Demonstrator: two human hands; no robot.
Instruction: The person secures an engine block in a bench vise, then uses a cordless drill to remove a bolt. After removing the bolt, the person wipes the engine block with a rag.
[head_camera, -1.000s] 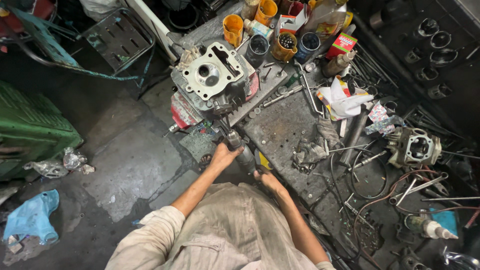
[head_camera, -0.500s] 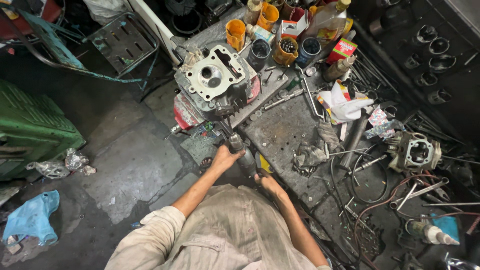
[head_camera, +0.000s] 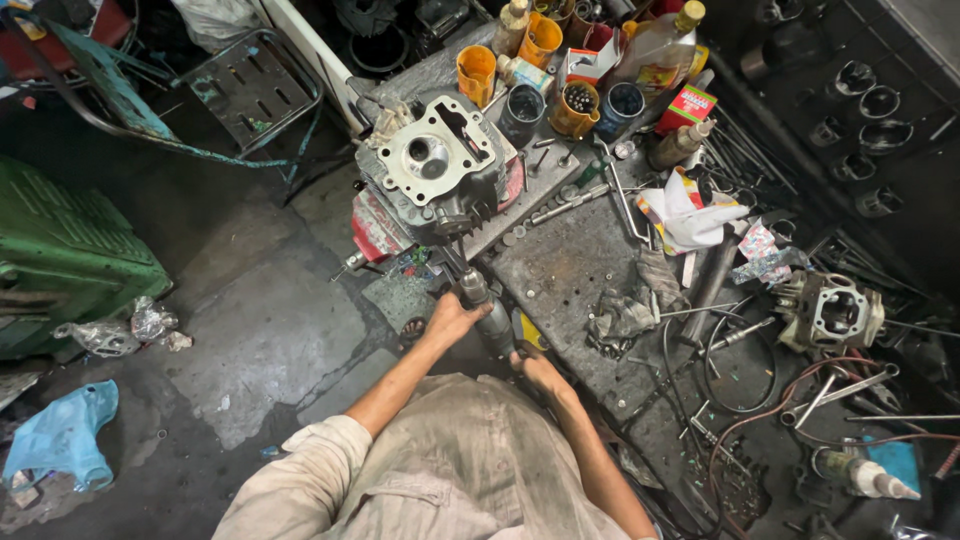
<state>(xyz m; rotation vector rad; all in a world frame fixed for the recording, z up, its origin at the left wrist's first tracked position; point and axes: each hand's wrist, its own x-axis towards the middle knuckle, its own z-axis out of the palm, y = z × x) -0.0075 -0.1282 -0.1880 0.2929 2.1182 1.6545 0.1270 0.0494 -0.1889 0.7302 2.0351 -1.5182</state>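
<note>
A grey metal engine cylinder head (head_camera: 437, 165) sits clamped at the near-left corner of a greasy workbench (head_camera: 570, 270). A long dark tool (head_camera: 478, 300) runs from its underside down toward me. My left hand (head_camera: 452, 318) grips the tool's upper shaft just below the cylinder head. My right hand (head_camera: 535, 368) holds the tool's lower end, where a yellow part shows, close to my body. Both forearms reach out from pale rolled sleeves.
Orange cups (head_camera: 476, 72), dark tins, a bottle (head_camera: 660, 45) and a red box (head_camera: 686, 105) crowd the bench's far end. Rags (head_camera: 625, 310), rods, cables and another engine part (head_camera: 830, 312) lie to the right. A green crate (head_camera: 60, 260) and blue bag (head_camera: 62, 430) rest on the concrete floor.
Both hands stay on the tool with only slight shifts. The view has drifted a little, so the bench and cylinder head sit slightly lower in frame.
</note>
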